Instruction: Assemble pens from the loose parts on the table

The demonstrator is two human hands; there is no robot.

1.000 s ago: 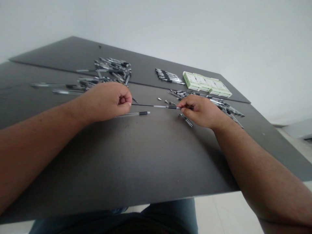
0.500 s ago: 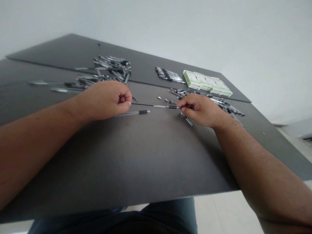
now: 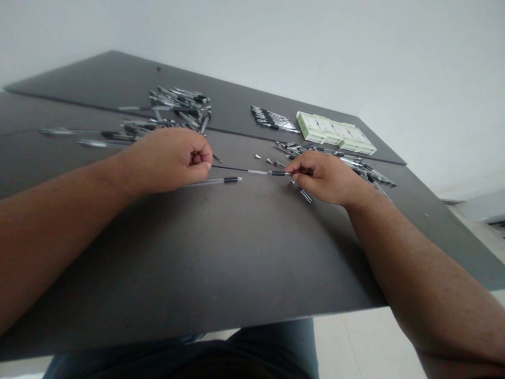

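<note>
My left hand point(image 3: 185, 158) is closed in a pinch on one end of a thin dark ink refill point(image 3: 231, 168). The refill's other end meets a clear pen barrel point(image 3: 257, 172) with a black grip point(image 3: 276, 173). At the grip end of that barrel, the fingertips of my right hand point(image 3: 319, 176) are pressed together on it. A second clear barrel with a black grip point(image 3: 231, 180) lies on the table, partly covered by my left hand. Small metal pen tips point(image 3: 258, 156) lie just beyond the refill. Short pen parts point(image 3: 302, 192) lie below my right fingers.
A loose heap of pens point(image 3: 177, 108) lies behind my left hand. Several pens in a row point(image 3: 272, 119) lie at the back, beside light green boxes point(image 3: 335, 131). More pen parts point(image 3: 366, 171) are scattered behind my right hand on the grey table point(image 3: 244, 252).
The view has shifted very slightly. Both hands keep their pinch, with the refill and barrel still lined up between them.
</note>
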